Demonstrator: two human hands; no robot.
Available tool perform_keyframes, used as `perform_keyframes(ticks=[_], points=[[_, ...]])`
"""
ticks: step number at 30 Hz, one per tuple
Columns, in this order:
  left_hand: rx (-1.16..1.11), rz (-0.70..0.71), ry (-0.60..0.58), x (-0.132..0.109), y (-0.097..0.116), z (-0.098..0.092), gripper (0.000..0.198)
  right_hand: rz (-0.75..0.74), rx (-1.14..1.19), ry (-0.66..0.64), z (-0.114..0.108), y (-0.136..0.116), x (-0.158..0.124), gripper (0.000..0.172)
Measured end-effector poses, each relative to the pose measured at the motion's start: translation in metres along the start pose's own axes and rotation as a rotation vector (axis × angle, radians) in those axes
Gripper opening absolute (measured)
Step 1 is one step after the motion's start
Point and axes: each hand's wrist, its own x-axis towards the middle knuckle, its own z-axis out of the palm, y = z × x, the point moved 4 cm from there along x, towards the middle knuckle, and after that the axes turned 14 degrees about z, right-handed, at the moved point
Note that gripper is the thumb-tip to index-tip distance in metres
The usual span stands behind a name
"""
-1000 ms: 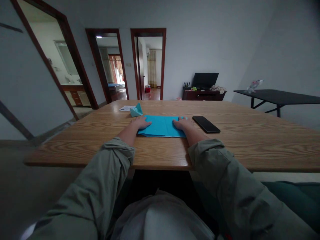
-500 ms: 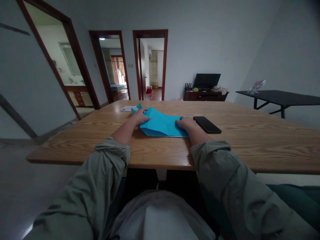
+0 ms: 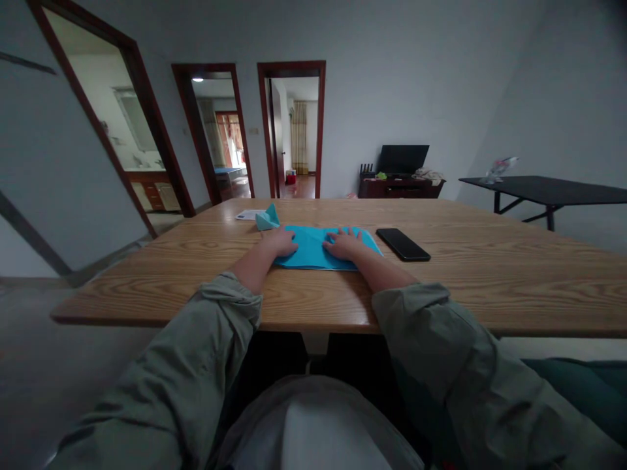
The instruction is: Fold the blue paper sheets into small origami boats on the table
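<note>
A bright blue sheet of paper (image 3: 309,249), folded into a wide strip, lies on the wooden table (image 3: 313,303). My left hand (image 3: 281,241) presses on its left end, fingers resting over the paper. On the right part of the sheet my right hand (image 3: 345,244) lies flat with its fingers spread. Just beyond my left hand stands a small folded light-blue paper piece (image 3: 267,218), touched by neither hand.
A black phone (image 3: 403,245) lies right of the paper. Behind the folded piece is a white printed card (image 3: 247,214). A black table (image 3: 548,189) stands at the far right, and a monitor (image 3: 402,160) sits on a dark cabinet (image 3: 401,189) by the wall.
The blue sheet's raised left part has come down flat. My left hand has moved down onto it, and my right hand has shifted left from its right edge, fingers now spread.
</note>
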Motion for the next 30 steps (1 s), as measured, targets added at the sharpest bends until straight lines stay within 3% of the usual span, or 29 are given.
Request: perform_keyframes(ticks=[2, 5, 8, 14, 23, 27, 30], points=[[0.094, 0.079, 0.039, 0.004, 0.02, 0.004, 0.047, -0.061, 0.0, -0.072, 0.007, -0.011, -0.004, 0.061], [0.056, 0.227, -0.002, 0.012, 0.052, 0.018, 0.052, -0.112, 0.004, -0.104, 0.013, -0.02, -0.006, 0.059], [-0.047, 0.243, -0.078, 0.02, 0.063, 0.03, 0.056, -0.161, -0.009, -0.115, 0.014, -0.02, -0.005, 0.054], [-0.067, 0.131, -0.139, 0.023, 0.034, 0.034, 0.08, -0.105, -0.006, -0.105, 0.013, -0.008, 0.005, 0.062], [-0.071, -0.026, -0.148, 0.029, -0.015, 0.034, 0.085, 0.178, 0.023, -0.074, 0.014, 0.038, 0.031, 0.071], [-0.086, -0.124, -0.081, 0.027, -0.034, 0.035, 0.084, 0.246, 0.041, -0.052, 0.013, 0.045, 0.031, 0.075], [-0.106, -0.138, 0.033, 0.023, -0.039, 0.029, 0.078, 0.244, 0.037, -0.05, 0.012, 0.044, 0.03, 0.074]])
